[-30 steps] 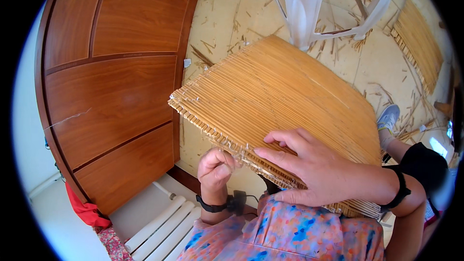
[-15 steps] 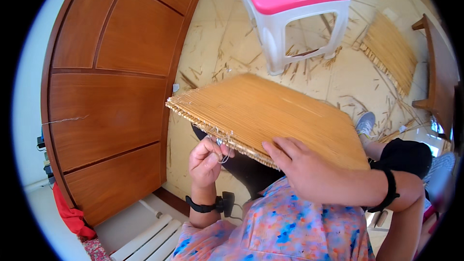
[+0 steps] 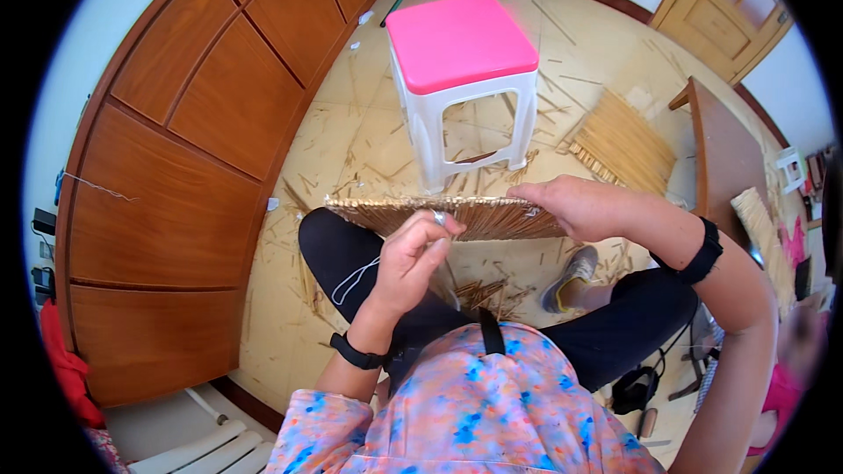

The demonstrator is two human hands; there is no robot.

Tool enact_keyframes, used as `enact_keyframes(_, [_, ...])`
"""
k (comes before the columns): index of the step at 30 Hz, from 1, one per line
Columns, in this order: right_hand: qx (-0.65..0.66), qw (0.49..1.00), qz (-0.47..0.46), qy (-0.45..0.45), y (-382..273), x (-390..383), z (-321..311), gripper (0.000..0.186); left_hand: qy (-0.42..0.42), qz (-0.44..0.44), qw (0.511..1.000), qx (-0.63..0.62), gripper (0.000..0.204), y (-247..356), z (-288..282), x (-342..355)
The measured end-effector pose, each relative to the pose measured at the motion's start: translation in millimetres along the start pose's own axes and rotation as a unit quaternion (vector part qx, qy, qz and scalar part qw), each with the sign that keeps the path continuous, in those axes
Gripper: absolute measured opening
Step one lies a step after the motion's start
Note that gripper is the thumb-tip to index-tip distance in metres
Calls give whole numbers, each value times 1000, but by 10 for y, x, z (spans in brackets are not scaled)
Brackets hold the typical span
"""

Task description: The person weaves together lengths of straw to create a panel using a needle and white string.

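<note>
A stiff mat of bundled reed-like stalks point(image 3: 500, 226) stands tilted nearly on edge above my lap, its bound edge with pale stitching facing up. My right hand point(image 3: 580, 208) grips the right end of that edge, thumb on the near side and fingers over the top. At the mat's near side, left of its middle, my left hand point(image 3: 411, 256) is closed in a pinch, with a ring on one finger. A loop of white thread point(image 3: 353, 281) hangs beside this hand over my left thigh. Its fingertips are partly hidden.
Ahead stands a white stool point(image 3: 430, 123) with a pink seat point(image 3: 461, 39). Another stalk mat point(image 3: 625, 140) lies on the floor by a brown table point(image 3: 724, 145). Wooden cabinets point(image 3: 162, 197) line the left. Loose stalks point(image 3: 487, 294) litter the floor, and a grey shoe point(image 3: 569, 279) is below the mat.
The mat has swung from lying broad face up to standing on edge. My right hand has moved from its flat face to its edge. The view has shifted, showing more floor ahead.
</note>
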State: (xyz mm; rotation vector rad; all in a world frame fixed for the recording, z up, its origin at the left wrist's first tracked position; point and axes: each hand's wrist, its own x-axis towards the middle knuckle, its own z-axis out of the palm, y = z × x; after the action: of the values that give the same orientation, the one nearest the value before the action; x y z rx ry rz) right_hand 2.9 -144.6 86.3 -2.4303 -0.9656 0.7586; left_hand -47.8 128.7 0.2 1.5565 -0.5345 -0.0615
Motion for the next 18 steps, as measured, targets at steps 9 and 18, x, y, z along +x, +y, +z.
enact_keyframes(9, [-69,994,89,15,296,-594,180,72,22,126,932,338,12,491,743,-196])
enact_keyframes(18, [-29,990,51,132,542,-1022,554,60,-41,168,852,493,14,1029,493,-72])
